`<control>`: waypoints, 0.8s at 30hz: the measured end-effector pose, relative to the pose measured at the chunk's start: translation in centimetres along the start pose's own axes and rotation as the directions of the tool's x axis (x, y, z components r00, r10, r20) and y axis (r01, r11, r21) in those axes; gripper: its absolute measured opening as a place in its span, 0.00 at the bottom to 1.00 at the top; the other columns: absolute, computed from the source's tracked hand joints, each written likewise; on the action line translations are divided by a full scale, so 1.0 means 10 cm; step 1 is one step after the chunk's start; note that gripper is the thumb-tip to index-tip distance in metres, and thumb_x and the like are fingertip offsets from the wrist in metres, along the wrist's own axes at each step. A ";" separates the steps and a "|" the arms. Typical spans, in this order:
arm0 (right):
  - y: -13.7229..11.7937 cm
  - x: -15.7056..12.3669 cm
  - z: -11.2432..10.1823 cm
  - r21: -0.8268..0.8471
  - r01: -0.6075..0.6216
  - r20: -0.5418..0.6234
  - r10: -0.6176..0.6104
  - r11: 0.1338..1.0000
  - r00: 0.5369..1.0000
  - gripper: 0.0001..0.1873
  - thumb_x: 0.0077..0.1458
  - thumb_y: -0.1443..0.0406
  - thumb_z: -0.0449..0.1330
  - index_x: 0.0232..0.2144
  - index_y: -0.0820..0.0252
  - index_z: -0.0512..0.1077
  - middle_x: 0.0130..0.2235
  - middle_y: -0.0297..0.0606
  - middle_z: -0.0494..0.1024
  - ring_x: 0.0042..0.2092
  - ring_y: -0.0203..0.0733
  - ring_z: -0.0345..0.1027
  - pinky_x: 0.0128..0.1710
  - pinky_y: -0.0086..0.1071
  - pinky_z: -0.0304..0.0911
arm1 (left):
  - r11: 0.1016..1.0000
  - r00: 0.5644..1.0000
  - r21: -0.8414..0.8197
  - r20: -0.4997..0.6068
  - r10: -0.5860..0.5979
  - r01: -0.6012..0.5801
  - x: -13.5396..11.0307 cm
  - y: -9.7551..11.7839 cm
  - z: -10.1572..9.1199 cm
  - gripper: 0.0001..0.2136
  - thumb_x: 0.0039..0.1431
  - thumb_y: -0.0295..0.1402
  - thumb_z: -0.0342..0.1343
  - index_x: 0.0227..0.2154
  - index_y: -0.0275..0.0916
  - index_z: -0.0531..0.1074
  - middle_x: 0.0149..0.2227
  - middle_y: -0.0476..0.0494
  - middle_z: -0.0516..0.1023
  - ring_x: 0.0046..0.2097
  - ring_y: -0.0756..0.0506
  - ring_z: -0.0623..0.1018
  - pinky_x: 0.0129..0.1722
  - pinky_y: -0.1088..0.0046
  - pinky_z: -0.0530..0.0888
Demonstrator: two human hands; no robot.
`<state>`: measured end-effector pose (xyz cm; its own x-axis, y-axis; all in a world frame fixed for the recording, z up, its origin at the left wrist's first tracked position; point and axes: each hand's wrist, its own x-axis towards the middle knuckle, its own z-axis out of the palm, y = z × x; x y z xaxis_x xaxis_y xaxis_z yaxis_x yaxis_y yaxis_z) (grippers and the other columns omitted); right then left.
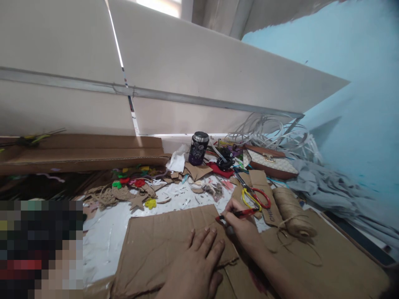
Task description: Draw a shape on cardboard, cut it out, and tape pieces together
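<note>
My left hand [201, 261] lies flat with fingers extended on a piece of brown cardboard [156, 236], pressing near its right half. A red and black pen [246, 213] is pinched in my right hand [238, 220], its tip at the cardboard's upper right edge. Just beyond that hand lie scissors [254, 198] with red and yellow handles, resting on cardboard scraps [258, 180]. To their right a roll of jute twine [293, 211] lies on its side with a loose end trailing.
Paper scraps, a cardboard star [137, 202] and small coloured pieces [150, 203] litter the white surface. Behind stand a dark jar [198, 148] and a long cardboard box [81, 151]. A patterned handbag [269, 160] and grey cloth [324, 187] lie at right, below a blue wall [368, 83].
</note>
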<state>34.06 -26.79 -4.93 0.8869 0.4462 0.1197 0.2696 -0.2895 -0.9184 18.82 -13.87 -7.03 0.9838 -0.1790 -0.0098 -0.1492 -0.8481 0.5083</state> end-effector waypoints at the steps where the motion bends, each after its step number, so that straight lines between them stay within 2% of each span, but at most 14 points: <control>1: 0.00 0.00 0.00 0.017 -0.004 0.004 0.003 1.000 1.000 0.10 0.54 0.61 0.59 0.22 0.52 0.64 0.22 0.26 0.65 0.28 0.40 0.59 0.30 0.34 0.54 | 1.000 1.000 0.005 -0.007 0.001 -0.001 0.00 -0.01 0.02 0.29 0.70 0.42 0.52 0.70 0.47 0.58 0.74 0.40 0.55 0.73 0.35 0.57 0.71 0.44 0.57; 6: 0.02 0.01 0.01 0.124 -0.073 0.099 0.061 0.990 0.993 0.10 0.59 0.55 0.58 0.32 0.54 0.72 0.25 0.30 0.75 0.25 0.41 0.66 0.28 0.34 0.61 | 1.000 1.000 -0.004 -0.004 -0.001 0.001 -0.01 -0.04 0.07 0.29 0.71 0.47 0.49 0.71 0.47 0.57 0.74 0.41 0.54 0.73 0.34 0.56 0.71 0.43 0.55; 9: 0.02 0.02 0.01 0.145 -0.108 0.154 0.086 0.983 0.984 0.11 0.57 0.55 0.60 0.35 0.56 0.76 0.29 0.36 0.81 0.29 0.43 0.72 0.31 0.36 0.65 | 1.000 1.000 -0.011 -0.007 0.008 -0.008 -0.01 -0.05 0.08 0.29 0.72 0.49 0.46 0.71 0.47 0.56 0.74 0.40 0.53 0.74 0.34 0.55 0.71 0.43 0.55; 13: 0.02 0.04 0.02 0.134 -0.114 0.155 0.093 0.984 0.983 0.06 0.54 0.59 0.62 0.31 0.54 0.73 0.26 0.32 0.79 0.27 0.41 0.70 0.30 0.34 0.62 | 1.000 0.999 -0.011 -0.032 0.011 -0.011 -0.02 -0.06 0.09 0.29 0.71 0.50 0.46 0.71 0.47 0.57 0.74 0.41 0.53 0.74 0.34 0.56 0.71 0.43 0.55; 17: 0.06 0.05 0.05 0.120 -0.102 0.135 0.085 0.988 0.987 0.10 0.54 0.58 0.64 0.28 0.53 0.67 0.22 0.28 0.75 0.25 0.40 0.65 0.27 0.32 0.58 | 1.000 1.000 -0.011 -0.024 0.020 -0.020 -0.02 -0.04 0.08 0.29 0.71 0.48 0.47 0.71 0.46 0.57 0.74 0.40 0.54 0.73 0.34 0.56 0.71 0.42 0.56; 24: 0.12 0.05 0.07 0.082 -0.101 0.110 0.092 0.992 0.990 0.11 0.52 0.57 0.63 0.26 0.52 0.66 0.20 0.28 0.72 0.24 0.40 0.63 0.26 0.33 0.57 | 1.000 0.999 0.000 -0.030 0.017 -0.017 -0.02 -0.04 0.08 0.29 0.72 0.48 0.47 0.71 0.47 0.56 0.74 0.41 0.54 0.73 0.35 0.57 0.71 0.44 0.56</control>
<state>34.54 -26.35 -6.22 0.8612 0.5083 -0.0072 0.1471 -0.2626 -0.9536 18.59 -13.87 -7.88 0.9836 -0.1784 0.0246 -0.1660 -0.8448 0.5087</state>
